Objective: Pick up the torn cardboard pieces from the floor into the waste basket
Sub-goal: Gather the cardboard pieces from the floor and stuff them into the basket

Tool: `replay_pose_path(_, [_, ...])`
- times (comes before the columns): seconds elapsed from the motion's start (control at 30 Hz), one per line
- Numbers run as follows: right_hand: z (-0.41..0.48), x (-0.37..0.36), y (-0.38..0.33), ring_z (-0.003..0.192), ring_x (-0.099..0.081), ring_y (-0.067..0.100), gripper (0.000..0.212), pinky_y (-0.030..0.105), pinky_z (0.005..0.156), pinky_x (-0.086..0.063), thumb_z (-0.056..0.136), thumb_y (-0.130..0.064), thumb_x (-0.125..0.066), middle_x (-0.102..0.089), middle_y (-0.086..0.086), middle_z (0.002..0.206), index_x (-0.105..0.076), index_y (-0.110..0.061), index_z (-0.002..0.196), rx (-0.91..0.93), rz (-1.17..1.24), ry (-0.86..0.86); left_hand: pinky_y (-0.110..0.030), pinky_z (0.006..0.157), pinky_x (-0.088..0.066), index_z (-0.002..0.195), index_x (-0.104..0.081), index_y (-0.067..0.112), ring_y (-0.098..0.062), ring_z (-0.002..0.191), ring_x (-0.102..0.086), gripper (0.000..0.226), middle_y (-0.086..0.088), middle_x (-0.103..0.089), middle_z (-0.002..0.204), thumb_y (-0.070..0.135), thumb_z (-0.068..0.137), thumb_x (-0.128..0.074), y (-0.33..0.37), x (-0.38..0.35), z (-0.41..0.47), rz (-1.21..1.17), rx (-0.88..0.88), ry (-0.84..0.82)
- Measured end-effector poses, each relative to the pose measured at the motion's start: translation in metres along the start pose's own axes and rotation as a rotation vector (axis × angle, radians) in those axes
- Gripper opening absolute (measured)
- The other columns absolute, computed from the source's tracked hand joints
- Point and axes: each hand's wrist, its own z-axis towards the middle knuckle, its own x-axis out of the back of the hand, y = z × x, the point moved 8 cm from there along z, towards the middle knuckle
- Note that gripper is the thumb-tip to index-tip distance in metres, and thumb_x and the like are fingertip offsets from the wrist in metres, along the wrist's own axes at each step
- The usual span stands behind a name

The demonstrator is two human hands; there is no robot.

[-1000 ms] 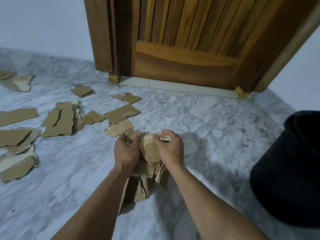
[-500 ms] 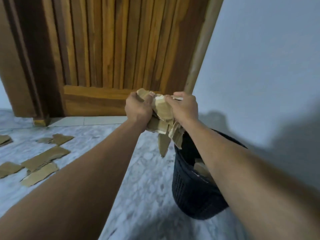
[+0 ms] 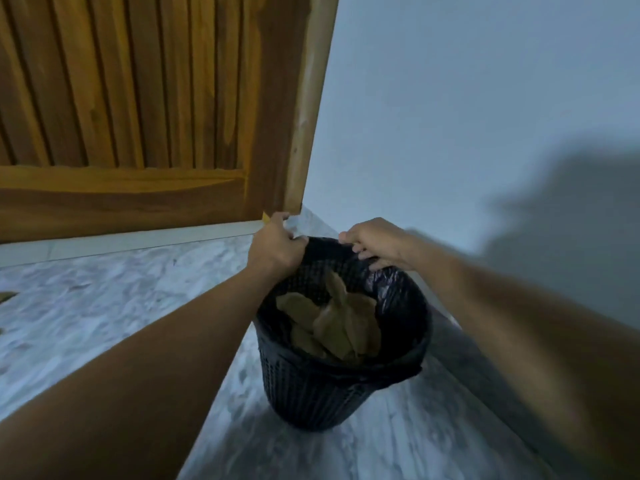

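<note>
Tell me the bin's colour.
The bin is black with a mesh pattern; head view.

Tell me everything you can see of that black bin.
The waste basket is round and black, with mesh-like plastic walls and a dark liner over its rim. It stands upright on the marble floor near the door. Torn cardboard pieces lie inside. The left hand and right hand are at its far rim; whether they hold it is unclear.
</note>
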Motion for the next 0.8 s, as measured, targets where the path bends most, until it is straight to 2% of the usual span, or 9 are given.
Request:
replay_pose_path(0.1, [-0.001, 0.001, 0.009, 0.106, -0.062, 0.011, 0.024, 0.028, 0.081, -0.054, 0.096, -0.034, -0.061, -0.063, -0.003, 0.122, -0.070, -0.024, 0.115, 0.078, -0.048, -0.016, -0.041, 0.097, -0.048, 0.148, -0.045, 0.018, -0.034, 0.123, -0.056, 0.061, -0.013, -0.063, 0.131, 0.025, 0.091, -0.066, -0.014, 0.003, -0.010, 0.263, -0.102, 0.039])
replay_pose_path(0.17, [-0.006, 0.010, 0.021, 0.121, -0.057, 0.017, 0.022, 0.023, 0.084, -0.044, 0.096, -0.035, -0.060, -0.060, -0.007, 0.130, -0.068, -0.029, 0.116, 0.158, -0.192, 0.082, -0.050, 0.106, -0.044, 0.149, -0.043, 0.017, -0.040, 0.132, -0.045, 0.063, -0.018, -0.053, 0.140, 0.019, 0.089, -0.060, -0.030, -0.002, -0.012, 0.397, -0.051, -0.003])
replay_pose_path(0.27, [-0.011, 0.015, 0.057, 0.143, -0.035, 0.028, 0.049, 0.032, 0.099, -0.034, 0.098, -0.033, -0.058, -0.029, 0.008, 0.159, -0.047, -0.025, 0.145, 0.131, -0.400, 0.155, -0.044, 0.097, -0.048, 0.140, -0.051, 0.013, -0.043, 0.120, -0.053, 0.053, -0.022, -0.058, 0.131, 0.009, 0.088, -0.053, -0.057, -0.002, -0.013, 0.267, 0.123, -0.089])
replay_pose_path(0.37, [-0.015, 0.012, 0.093, 0.134, -0.043, 0.033, 0.057, 0.030, 0.089, -0.042, 0.098, -0.014, -0.049, -0.024, 0.014, 0.159, -0.033, -0.020, 0.152, 0.064, -0.449, 0.116, -0.040, 0.092, -0.051, 0.132, -0.063, 0.014, -0.042, 0.111, -0.058, 0.047, -0.022, -0.064, 0.123, 0.004, 0.088, -0.051, -0.076, 0.009, -0.017, 0.056, 0.255, -0.030])
replay_pose_path(0.43, [-0.016, 0.007, 0.100, 0.105, -0.058, 0.029, 0.062, 0.027, 0.070, -0.046, 0.095, -0.008, -0.046, -0.038, 0.016, 0.149, -0.030, -0.022, 0.153, 0.058, -0.378, 0.097, -0.038, 0.094, -0.051, 0.132, -0.065, 0.017, -0.042, 0.112, -0.059, 0.050, -0.021, -0.065, 0.123, 0.004, 0.087, -0.049, -0.084, 0.020, -0.020, 0.001, 0.301, 0.040])
replay_pose_path(0.5, [-0.016, -0.006, 0.090, 0.089, -0.057, 0.020, 0.056, 0.024, 0.058, -0.043, 0.096, -0.007, -0.044, -0.051, 0.014, 0.133, -0.035, -0.026, 0.148, 0.093, -0.223, 0.089, -0.033, 0.089, -0.048, 0.132, -0.065, 0.018, -0.041, 0.112, -0.059, 0.050, -0.020, -0.064, 0.125, 0.005, 0.087, -0.048, -0.093, 0.035, -0.021, -0.046, 0.345, 0.109])
replay_pose_path(0.57, [-0.013, -0.026, 0.072, 0.087, -0.058, 0.009, 0.048, 0.023, 0.063, -0.050, 0.099, -0.009, -0.045, -0.057, 0.007, 0.123, -0.045, -0.034, 0.140, 0.126, -0.064, 0.087, -0.030, 0.088, -0.046, 0.132, -0.064, 0.017, -0.040, 0.112, -0.059, 0.047, -0.019, -0.062, 0.127, 0.006, 0.090, -0.046, -0.103, 0.057, -0.022, -0.083, 0.393, 0.178])
replay_pose_path(0.67, [0.002, -0.064, 0.043, 0.099, -0.062, 0.027, 0.054, 0.038, 0.082, -0.056, 0.098, -0.010, -0.046, -0.061, 0.009, 0.123, -0.037, -0.025, 0.150, 0.079, 0.064, 0.092, -0.039, 0.094, -0.052, 0.138, -0.059, 0.017, -0.040, 0.113, -0.059, 0.048, -0.016, -0.060, 0.132, 0.007, 0.094, -0.042, -0.127, 0.101, -0.024, -0.124, 0.488, 0.254])
replay_pose_path(0.8, [0.024, -0.120, -0.007, 0.089, -0.064, 0.032, 0.032, 0.036, 0.068, -0.052, 0.095, -0.005, -0.039, -0.067, 0.013, 0.101, -0.057, -0.017, 0.119, 0.011, 0.261, 0.132, -0.037, 0.082, -0.048, 0.135, -0.056, 0.004, -0.040, 0.113, -0.059, 0.039, -0.020, -0.059, 0.130, 0.006, 0.098, -0.042, -0.160, 0.167, -0.033, -0.218, 0.583, 0.391])
